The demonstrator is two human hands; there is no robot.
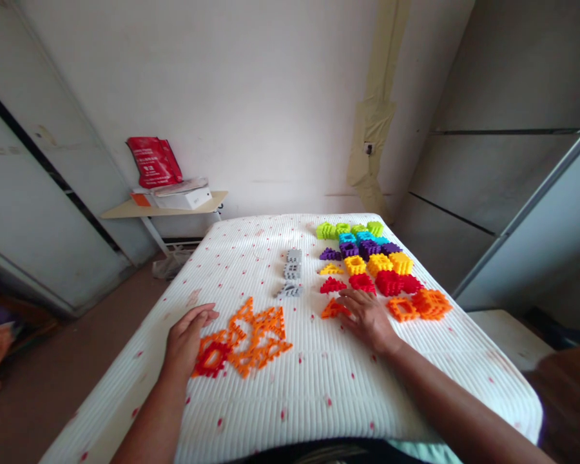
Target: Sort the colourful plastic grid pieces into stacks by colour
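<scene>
Centrally, bare cloth (314,393) parts orange cluster (255,336) from right hand (367,320).

Unreadable white print (155,171) on the red bag (147,153).

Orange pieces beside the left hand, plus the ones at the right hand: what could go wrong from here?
The red square piece overlaps the orange pieces in this view, so it might get caught up with them. The left hand is right at their edge and could shift them. The right hand is at the orange triangles, just in front of the red squares, so its knuckles might nudge those out of place.
</scene>
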